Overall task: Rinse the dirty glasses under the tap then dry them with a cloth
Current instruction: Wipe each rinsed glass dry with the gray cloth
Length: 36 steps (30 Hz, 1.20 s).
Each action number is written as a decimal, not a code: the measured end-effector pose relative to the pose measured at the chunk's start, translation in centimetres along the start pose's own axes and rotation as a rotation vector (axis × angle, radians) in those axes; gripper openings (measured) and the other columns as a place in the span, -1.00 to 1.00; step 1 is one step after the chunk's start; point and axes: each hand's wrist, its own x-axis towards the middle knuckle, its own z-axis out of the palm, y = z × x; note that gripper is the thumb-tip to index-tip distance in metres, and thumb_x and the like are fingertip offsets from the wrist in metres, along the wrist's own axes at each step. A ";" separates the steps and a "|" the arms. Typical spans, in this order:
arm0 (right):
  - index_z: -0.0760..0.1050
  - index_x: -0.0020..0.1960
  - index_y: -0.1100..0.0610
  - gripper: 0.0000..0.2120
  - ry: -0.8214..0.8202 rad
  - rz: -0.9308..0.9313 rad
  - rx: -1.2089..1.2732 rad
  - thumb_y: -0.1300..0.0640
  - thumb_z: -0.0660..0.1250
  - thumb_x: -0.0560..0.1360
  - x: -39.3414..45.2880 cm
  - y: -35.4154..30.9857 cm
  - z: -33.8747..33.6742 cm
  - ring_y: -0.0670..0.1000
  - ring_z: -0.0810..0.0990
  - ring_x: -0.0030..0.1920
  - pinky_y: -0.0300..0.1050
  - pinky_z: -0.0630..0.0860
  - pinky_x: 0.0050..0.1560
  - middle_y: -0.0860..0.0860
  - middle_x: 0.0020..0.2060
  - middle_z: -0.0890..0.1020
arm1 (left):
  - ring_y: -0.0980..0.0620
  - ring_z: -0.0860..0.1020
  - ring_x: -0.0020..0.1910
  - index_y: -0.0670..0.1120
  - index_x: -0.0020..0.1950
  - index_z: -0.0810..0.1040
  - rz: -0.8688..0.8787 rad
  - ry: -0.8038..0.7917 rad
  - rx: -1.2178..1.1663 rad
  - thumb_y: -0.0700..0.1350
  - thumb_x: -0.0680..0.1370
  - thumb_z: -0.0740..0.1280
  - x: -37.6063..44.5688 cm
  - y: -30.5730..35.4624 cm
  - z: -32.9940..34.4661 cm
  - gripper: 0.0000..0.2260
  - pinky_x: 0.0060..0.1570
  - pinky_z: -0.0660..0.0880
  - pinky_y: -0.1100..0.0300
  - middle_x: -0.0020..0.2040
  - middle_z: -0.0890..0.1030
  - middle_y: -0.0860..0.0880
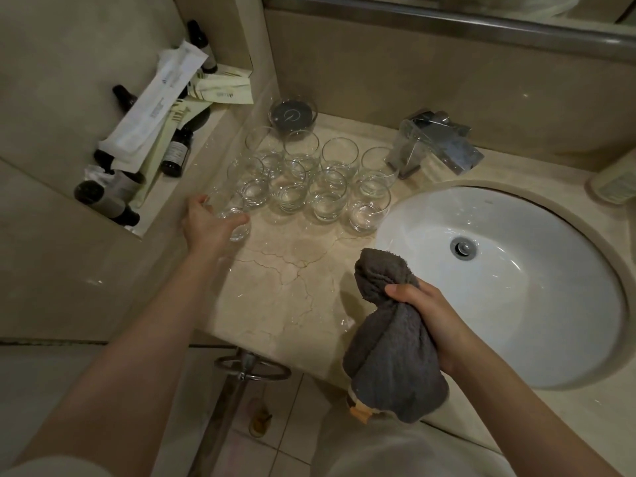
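Glasses (311, 173) crowd the surface's back-left corner beside the sink (516, 270), so while your left hand (206, 225) grips the nearest tumbler (230, 215) and your right hand (426, 318) clutches the grey cloth (389, 342), a careless lift could knock neighbours over.

A dark grey cloth (392, 349), clear glasses (309, 180) and a white basin (516, 304) are seen on the beige counter (275, 287) (brown-veined); dark bottles (103, 197) at left.

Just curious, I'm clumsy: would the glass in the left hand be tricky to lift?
Probably a bit. The glass looks smooth, so likely slippery if wet. Its thin, clear walls suggest it is fragile. The left hand wraps its side, which should help.
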 end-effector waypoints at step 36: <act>0.59 -0.10 0.20 -0.97 0.146 -0.129 -0.125 0.27 0.36 0.49 -3.6 -1.0 -3.0 0.01 0.62 -0.31 -0.13 0.56 -0.24 0.07 -0.33 0.63 | -0.14 0.45 0.27 -0.12 0.26 0.56 0.484 -0.094 0.230 -0.05 0.45 0.51 -8.1 1.5 0.4 -0.59 0.21 0.32 0.14 0.22 0.56 -0.15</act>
